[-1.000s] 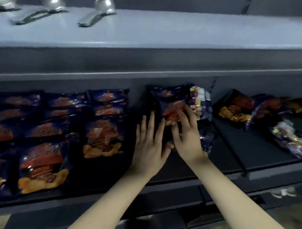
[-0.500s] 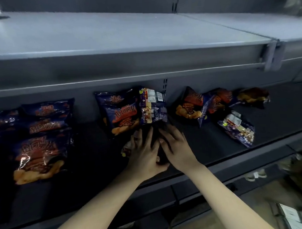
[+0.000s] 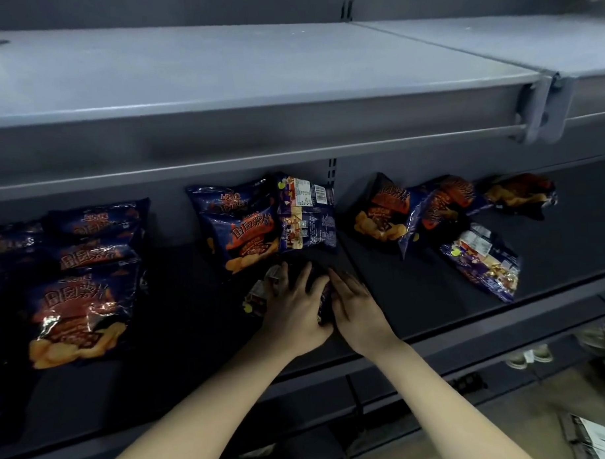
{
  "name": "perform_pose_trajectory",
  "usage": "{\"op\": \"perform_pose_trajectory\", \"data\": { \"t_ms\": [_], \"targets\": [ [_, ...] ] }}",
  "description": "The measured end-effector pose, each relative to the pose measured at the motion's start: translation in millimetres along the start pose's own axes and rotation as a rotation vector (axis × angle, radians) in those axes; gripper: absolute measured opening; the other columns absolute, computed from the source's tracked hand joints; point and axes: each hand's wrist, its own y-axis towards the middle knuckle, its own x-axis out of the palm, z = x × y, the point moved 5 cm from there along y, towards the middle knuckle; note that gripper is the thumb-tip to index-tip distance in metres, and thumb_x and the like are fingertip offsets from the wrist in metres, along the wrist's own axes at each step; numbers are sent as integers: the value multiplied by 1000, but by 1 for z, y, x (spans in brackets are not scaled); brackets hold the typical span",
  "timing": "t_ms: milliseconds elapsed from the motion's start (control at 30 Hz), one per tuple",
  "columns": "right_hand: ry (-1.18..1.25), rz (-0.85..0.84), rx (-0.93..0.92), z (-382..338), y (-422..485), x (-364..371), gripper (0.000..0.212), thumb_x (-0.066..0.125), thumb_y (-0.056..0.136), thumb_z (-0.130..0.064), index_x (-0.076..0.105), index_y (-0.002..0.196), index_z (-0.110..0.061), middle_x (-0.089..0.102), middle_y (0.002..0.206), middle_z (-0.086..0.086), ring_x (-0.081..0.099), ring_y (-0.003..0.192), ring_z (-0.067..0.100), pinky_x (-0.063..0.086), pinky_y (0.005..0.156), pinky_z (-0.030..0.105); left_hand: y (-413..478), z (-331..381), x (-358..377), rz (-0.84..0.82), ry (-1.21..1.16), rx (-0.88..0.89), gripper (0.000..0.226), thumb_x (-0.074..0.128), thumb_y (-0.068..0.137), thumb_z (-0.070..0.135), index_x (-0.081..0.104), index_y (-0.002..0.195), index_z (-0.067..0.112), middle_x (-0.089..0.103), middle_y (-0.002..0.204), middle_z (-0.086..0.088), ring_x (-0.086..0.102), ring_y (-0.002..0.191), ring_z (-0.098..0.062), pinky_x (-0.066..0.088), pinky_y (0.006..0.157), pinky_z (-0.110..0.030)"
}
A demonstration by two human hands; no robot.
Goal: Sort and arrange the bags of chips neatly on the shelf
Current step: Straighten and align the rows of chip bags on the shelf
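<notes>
Straightening step, by the look of it: a chip bag (image 3: 257, 298) lies at the shelf (image 3: 416, 294) front, at 6 o'clock of the stacked pair (image 3: 246, 231). The left hand (image 3: 293, 312) presses it flat and the right hand (image 3: 360, 313) touches its edge. Neither grip is closed. Next it probably needs squaring toward 12 o'clock.

dim light over grey upper shelf (image 3: 220, 70), brownish floor (image 3: 507, 424).
</notes>
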Motion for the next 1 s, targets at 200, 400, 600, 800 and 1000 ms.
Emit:
{"op": "perform_pose_trajectory", "data": {
  "t_ms": [200,400,600,800,1000],
  "targets": [
    [-18,-27,-26,-2,-5,-7,76,44,86,1,14,150,-25,13,158,-2,7,145,16,11,119,35,6,-8,-1,-48,-166,-112,85,61,80,41,10,147,29,-3,157,-8,-4,140,-46,10,111,-58],
    [253,108,22,-7,-6,-19,78,56,91,-17,6,151,-25,17,156,-3,27,139,12,24,104,15,-1,-35,-42,160,-699,-82,66,68,74,15,41,133,29,52,127,4,54,111,-13,47,93,-33],
    [441,123,16,-35,13,-17,69,55,93,-37,19,149,-23,26,152,-7,25,139,7,23,109,21,-25,-69,-81,107,-1172,-236,54,68,75,9,52,121,34,59,117,7,58,103,-9,48,88,-29],
    [1133,-102,193,-65,26,10,63,56,76,-53,39,134,-38,50,139,-5,49,124,12,38,105,36,-67,-105,-85,94,-2018,-351,36,75,57,15,71,93,18,74,81,-1,70,72,-14,55,63,-27],
    [1350,-445,116,-109,34,39,90,90,47,-47,54,124,-20,67,116,4,63,108,21,52,90,43,-109,-128,-69,38,-2235,-128,52,88,55,29,73,100,6,70,106,-10,66,99,-22,54,84,-32]
  ]
}}
